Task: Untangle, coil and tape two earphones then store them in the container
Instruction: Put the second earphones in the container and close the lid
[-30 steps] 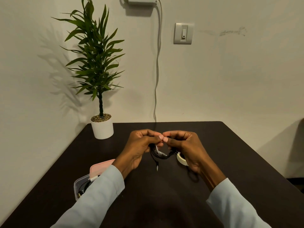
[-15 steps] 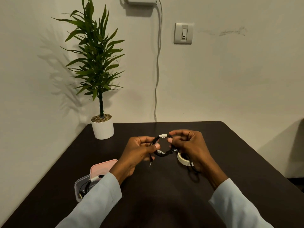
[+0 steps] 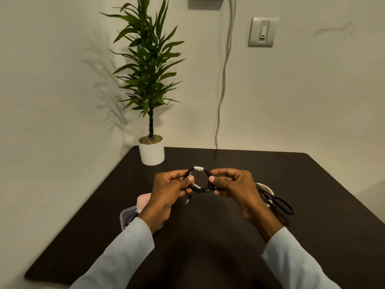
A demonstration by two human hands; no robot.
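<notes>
Two hands hold a coiled black earphone [image 3: 198,184] above the dark table [image 3: 312,184]: the left hand [image 3: 168,189] pinches its left side, the right hand [image 3: 233,184] its right. White tape [image 3: 198,168] wraps the coil's top; the plug [image 3: 188,200] dangles below. Another black earphone [image 3: 279,205] and a tape roll [image 3: 265,187] lie behind the right wrist. A clear container [image 3: 125,215] with pink lid [image 3: 143,201] sits beside the left sleeve [image 3: 125,251].

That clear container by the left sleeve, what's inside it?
Inside the container a bit of dark cable shows, with something small and white beside the pink lid. The left sleeve covers the rest, so its full contents cannot be seen.
</notes>
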